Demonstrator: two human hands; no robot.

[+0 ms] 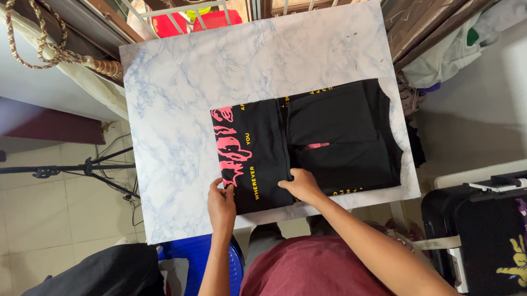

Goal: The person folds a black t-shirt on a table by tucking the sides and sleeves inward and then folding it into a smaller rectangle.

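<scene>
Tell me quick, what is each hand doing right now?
Left hand: pinching the near left edge of the folded black T-shirt.
Right hand: pressing flat on the shirt's middle fold, holding nothing.

Suitcase (pixel 508 231) cut off at right edge; shirt's (pixel 311 145) folded-under print hidden.

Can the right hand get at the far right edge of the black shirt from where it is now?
Probably yes. The right hand rests on the near edge of the folded black T-shirt, and nothing lies on the marble-pattern table between it and the shirt's far edge; the left hand is off to the other side.
</scene>
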